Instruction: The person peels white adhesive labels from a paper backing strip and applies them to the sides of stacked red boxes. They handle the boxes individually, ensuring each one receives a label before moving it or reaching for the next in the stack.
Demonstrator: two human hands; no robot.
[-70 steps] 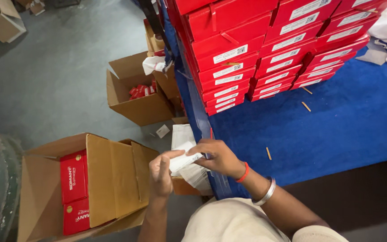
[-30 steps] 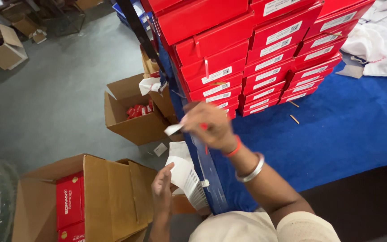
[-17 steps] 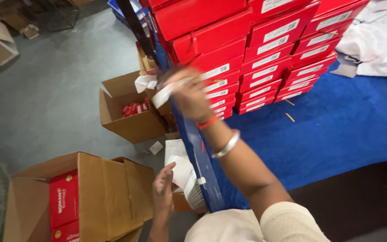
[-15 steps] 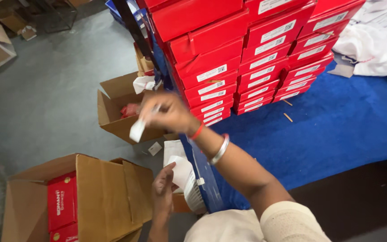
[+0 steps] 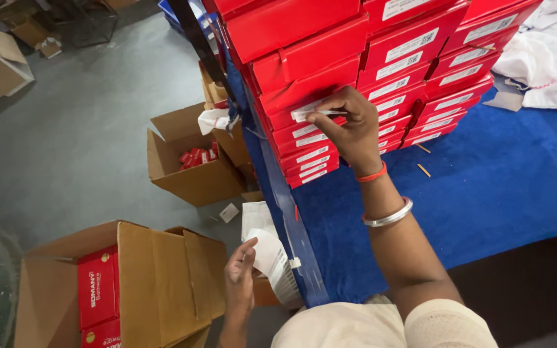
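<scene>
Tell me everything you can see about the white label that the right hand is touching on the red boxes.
The white label is a small, thin paper strip, long and narrow. It lies almost level against the front face of one red box in the stack on the blue table. The right hand presses it with its fingertips; one end looks slightly lifted. Its print is too small to tell.

Bright, even light; soft shadows; sharp.
</scene>
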